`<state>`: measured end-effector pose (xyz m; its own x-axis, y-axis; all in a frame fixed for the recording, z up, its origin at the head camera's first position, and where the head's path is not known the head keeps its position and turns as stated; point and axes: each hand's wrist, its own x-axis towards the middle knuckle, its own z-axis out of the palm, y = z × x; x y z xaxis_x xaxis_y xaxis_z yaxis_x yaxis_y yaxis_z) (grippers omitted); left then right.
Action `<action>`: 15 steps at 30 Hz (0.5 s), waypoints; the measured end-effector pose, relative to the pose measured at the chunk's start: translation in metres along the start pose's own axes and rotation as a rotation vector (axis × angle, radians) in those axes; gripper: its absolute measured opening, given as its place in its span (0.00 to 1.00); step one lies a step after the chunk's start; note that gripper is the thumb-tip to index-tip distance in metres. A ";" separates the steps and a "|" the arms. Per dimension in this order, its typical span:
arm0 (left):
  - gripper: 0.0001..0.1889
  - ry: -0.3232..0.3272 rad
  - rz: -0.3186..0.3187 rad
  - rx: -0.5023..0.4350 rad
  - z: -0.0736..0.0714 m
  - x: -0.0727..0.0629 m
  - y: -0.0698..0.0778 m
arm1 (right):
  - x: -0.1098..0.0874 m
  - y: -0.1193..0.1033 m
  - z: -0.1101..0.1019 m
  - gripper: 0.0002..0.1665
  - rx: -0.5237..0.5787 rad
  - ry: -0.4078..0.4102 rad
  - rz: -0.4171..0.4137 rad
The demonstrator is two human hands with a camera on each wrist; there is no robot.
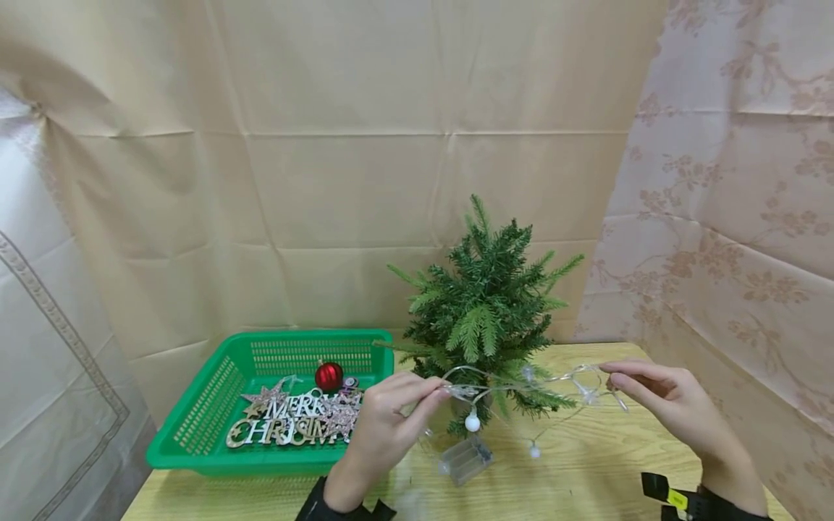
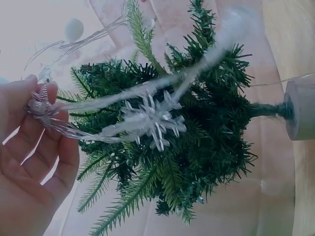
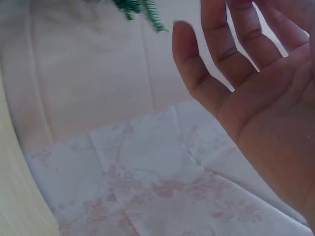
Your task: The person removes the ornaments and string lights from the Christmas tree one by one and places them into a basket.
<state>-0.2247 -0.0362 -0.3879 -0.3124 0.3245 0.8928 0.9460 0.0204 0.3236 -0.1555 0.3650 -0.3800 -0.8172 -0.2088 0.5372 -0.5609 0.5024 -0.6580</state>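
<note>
My left hand point(image 1: 391, 420) pinches a bunched part of a clear string of lights point(image 1: 589, 394) between thumb and fingers. Opposite it, my right hand point(image 1: 674, 405) pinches the other end, and the strands span the gap in front of a small green artificial Christmas tree point(image 1: 485, 318). A white ball bulb point(image 1: 472, 421) dangles near the left fingers. In the left wrist view a clear snowflake point(image 2: 152, 120) hangs on the strands before the branches. A clear battery box point(image 1: 465, 461) is below the strands. The right wrist view shows my right palm and fingers, the fingertips partly cut off.
To the left stands a green plastic basket point(image 1: 189, 438) holding a red bauble point(image 1: 329, 376), a glittery star point(image 1: 263, 399) and Merry Christmas lettering point(image 1: 280, 432). The tree's pale pot point(image 2: 302, 110) shows in the left wrist view. Cloth curtains point(image 1: 339, 181) hang behind the wooden table point(image 1: 586, 463).
</note>
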 end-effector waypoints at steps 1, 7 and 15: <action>0.09 0.007 0.007 -0.012 0.000 0.000 0.000 | -0.001 -0.001 -0.002 0.19 0.008 0.007 -0.008; 0.10 0.055 0.018 -0.045 -0.002 0.002 0.003 | 0.004 -0.003 0.000 0.19 0.311 0.077 -0.209; 0.08 0.115 -0.060 -0.082 -0.006 0.003 0.007 | 0.009 -0.016 0.004 0.15 0.543 0.202 -0.375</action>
<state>-0.2196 -0.0410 -0.3805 -0.3808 0.2142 0.8995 0.9165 -0.0418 0.3979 -0.1542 0.3516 -0.3670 -0.5436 -0.0999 0.8333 -0.8310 -0.0755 -0.5512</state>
